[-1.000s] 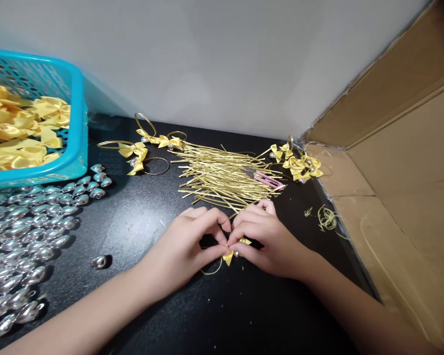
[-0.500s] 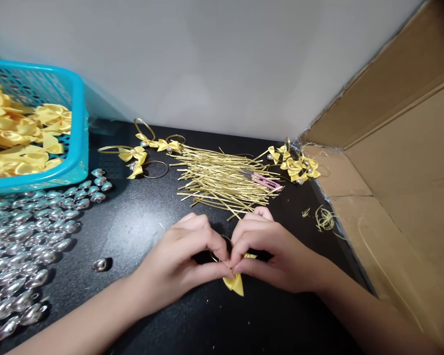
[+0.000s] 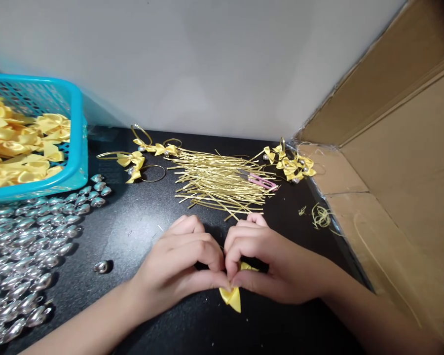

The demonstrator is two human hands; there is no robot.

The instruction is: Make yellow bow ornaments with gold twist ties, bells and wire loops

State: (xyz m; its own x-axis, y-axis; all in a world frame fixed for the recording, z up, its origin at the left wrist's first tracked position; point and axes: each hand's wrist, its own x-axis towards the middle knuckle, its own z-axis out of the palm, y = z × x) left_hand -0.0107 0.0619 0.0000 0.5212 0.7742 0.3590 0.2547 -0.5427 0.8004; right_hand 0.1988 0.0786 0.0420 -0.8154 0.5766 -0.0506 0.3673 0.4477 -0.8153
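My left hand [image 3: 181, 264] and my right hand [image 3: 270, 261] meet fingertip to fingertip low over the black table [image 3: 140, 231]. Both pinch a small yellow ribbon bow [image 3: 232, 297], whose tail sticks out below the thumbs. A bit of its other wing shows under my right fingers. Just beyond my hands lies a heap of thin gold cords [image 3: 218, 182] with a pink clip [image 3: 262, 181] on it.
A blue basket [image 3: 76, 148] of yellow bows stands at the far left. Several silver beads [image 3: 18, 256] spread below it, one stray bead [image 3: 101, 266] near my left wrist. Finished bows with gold loops [image 3: 136, 160] and a bow cluster [image 3: 290, 165] lie at the back. A cardboard box [image 3: 399, 187] fills the right.
Both hands have drawn nearer to me while still pinching the bow. The bow's yellow tail now hangs out further below my thumbs.
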